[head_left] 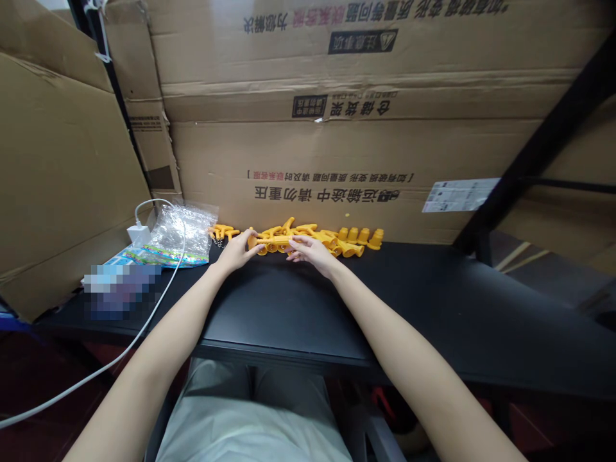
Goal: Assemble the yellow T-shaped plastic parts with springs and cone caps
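Note:
My left hand point(237, 250) and my right hand point(312, 251) reach forward to the back of the black table. Between them lies a yellow plastic piece point(273, 240), long and level, with a wider flange at its left end. The fingers of my left hand close on that end, and those of my right hand pinch the other. Right behind and beside it is a row of similar yellow plastic parts, among them T-shaped handles point(288, 226) and flared cups point(348, 249). My fingers and the held piece partly hide several of them.
Upright yellow cups point(364, 236) stand at the row's right end, small yellow handles with chains point(222, 231) at its left. A transparent plastic bag point(185, 231), a white charger point(138, 235) and its cable point(166, 292) lie left. Cardboard point(312, 147) walls the back of the black table point(289, 314).

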